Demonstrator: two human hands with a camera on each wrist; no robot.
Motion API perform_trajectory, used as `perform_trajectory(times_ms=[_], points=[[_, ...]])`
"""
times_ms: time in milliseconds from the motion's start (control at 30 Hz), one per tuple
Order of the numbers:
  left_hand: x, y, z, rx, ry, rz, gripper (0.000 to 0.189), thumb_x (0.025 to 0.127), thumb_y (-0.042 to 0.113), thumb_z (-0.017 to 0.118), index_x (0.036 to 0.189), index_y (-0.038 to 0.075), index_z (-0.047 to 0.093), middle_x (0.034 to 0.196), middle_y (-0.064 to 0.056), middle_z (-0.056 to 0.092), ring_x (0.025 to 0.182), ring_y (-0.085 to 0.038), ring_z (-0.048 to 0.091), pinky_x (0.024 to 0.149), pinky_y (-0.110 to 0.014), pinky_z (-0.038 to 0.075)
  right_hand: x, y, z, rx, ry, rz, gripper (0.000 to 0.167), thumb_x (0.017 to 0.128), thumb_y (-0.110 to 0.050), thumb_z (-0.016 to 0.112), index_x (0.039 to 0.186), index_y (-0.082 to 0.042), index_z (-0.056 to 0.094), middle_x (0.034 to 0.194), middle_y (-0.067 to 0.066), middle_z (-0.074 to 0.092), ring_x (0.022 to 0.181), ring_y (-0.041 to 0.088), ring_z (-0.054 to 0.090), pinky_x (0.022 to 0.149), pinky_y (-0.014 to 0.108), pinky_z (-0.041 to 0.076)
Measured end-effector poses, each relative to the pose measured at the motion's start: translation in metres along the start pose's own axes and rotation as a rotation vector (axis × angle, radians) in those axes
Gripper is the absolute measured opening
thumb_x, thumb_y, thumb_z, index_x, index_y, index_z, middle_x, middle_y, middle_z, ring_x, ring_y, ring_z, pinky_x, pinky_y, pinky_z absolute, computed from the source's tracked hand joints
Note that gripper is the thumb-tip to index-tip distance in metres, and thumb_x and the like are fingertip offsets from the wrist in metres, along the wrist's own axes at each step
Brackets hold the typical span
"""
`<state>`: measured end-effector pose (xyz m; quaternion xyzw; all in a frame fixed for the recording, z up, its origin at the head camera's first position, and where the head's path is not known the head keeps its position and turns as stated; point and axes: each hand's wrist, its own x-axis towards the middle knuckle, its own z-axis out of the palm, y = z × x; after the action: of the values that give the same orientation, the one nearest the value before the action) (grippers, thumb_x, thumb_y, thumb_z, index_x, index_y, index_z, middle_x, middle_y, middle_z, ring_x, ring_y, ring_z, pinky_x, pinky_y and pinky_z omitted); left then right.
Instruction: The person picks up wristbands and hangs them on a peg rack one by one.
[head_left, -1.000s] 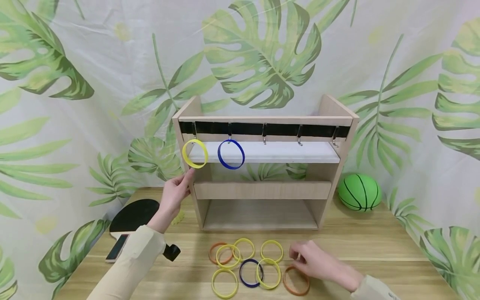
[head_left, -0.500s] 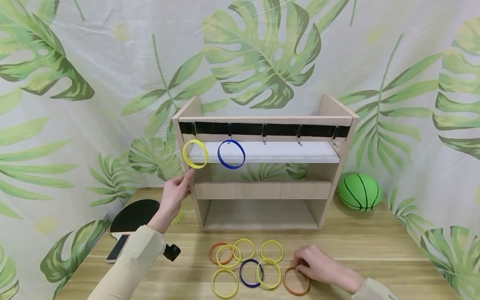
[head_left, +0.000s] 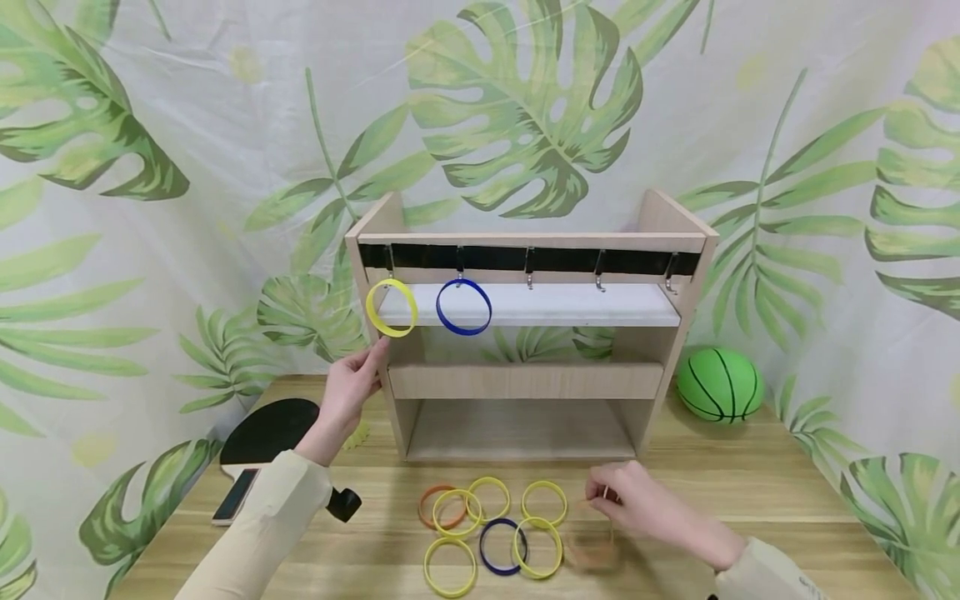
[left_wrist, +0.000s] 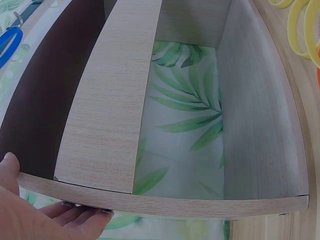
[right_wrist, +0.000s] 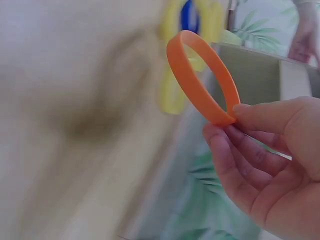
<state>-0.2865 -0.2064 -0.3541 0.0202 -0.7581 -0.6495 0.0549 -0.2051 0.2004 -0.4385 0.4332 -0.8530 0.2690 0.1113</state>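
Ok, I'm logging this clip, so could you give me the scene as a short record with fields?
Left hand: grips the shelf unit at its left side
Right hand: pinches an orange band
Hooks: five; leftmost holds a yellow band, next a blue band, other three bare
Loose on table: five yellow bands, one dark blue band, a second orange band
Right of shelf unit: green ball
Left of shelf unit: black paddle
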Motion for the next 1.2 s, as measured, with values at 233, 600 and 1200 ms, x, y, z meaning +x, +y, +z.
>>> perform_trajectory(times_ms=[233, 600, 1200], points=[[0.0, -0.001, 0.0, 0.007, 0.003, 0.003, 0.074, 0.097, 0.054, 0.054, 0.148, 0.002, 0.042, 0.159, -0.016, 0.036, 0.145, -0.033, 0.039, 0.114, -0.049, 0.041, 0.039, -0.02, -0.052, -0.086, 0.076, -0.073, 0.013, 0.08, 0.004, 0.074, 0.084, -0.006, 0.067, 0.075, 0.001, 0.069, 0.065, -0.001, 0.059, 0.057, 0.009, 0.051], [0.001, -0.002, -0.002, 0.007, -0.001, 0.004, 0.074, 0.097, 0.054, 0.054, 0.148, 0.002, 0.042, 0.159, -0.015, 0.036, 0.145, -0.032, 0.039, 0.114, -0.048, 0.041, 0.106, -0.06, -0.133, -0.198, 0.215, -0.147, 0.016, 0.08, 0.007, 0.075, 0.087, -0.006, 0.068, 0.079, 0.002, 0.07, 0.067, 0.004, 0.061, 0.057, 0.014, 0.053], [-0.002, 0.001, 0.0, -0.006, -0.005, 0.002, 0.068, 0.1, 0.049, 0.053, 0.147, 0.001, 0.044, 0.159, -0.016, 0.035, 0.145, -0.033, 0.038, 0.114, -0.051, 0.04, 0.174, -0.073, -0.165, -0.288, 0.34, -0.071, 0.003, 0.091, -0.002, 0.068, 0.088, -0.003, 0.066, 0.085, 0.007, 0.072, 0.075, 0.016, 0.066, 0.069, 0.03, 0.057]])
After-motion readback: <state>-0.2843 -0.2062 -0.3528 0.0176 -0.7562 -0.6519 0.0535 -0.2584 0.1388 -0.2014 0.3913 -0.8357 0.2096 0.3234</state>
